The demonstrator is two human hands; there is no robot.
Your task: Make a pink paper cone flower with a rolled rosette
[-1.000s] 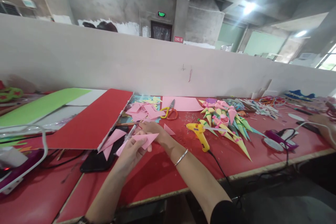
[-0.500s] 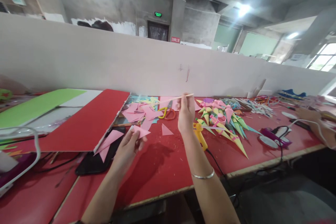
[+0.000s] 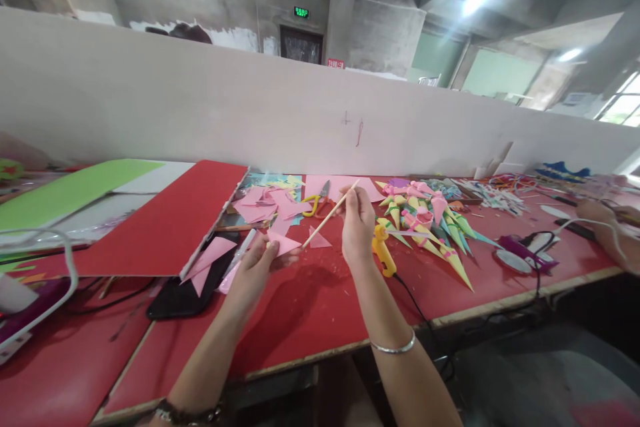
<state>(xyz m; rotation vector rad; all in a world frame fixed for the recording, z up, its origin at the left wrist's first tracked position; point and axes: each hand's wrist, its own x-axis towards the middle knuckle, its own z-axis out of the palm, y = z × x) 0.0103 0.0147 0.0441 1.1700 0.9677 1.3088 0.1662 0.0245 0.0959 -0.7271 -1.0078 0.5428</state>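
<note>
My left hand (image 3: 257, 261) pinches a pink paper triangle (image 3: 283, 243) between thumb and fingers, its point facing right. In my right hand (image 3: 358, 223) is a thin wooden stick (image 3: 327, 216), slanting down to the left so its lower tip comes close to the triangle's point. On the red table just behind, another pink triangle (image 3: 319, 238) lies flat. A yellow glue gun (image 3: 383, 252) rests right of my right wrist. Scissors with yellow and orange handles (image 3: 316, 203) lie behind my hands.
Pink paper pieces (image 3: 257, 205) pile up at the back. Yellow and green paper cones with pink trim (image 3: 430, 220) crowd the right side. A black phone (image 3: 185, 293) and a large red board (image 3: 170, 220) lie left. Another person's hand (image 3: 600, 220) is at far right.
The stick has swung from nearly level to slanting, its lower tip now near the paper. My left hand has moved right with the triangle, showing a clear plastic-like strip beside the phone.
</note>
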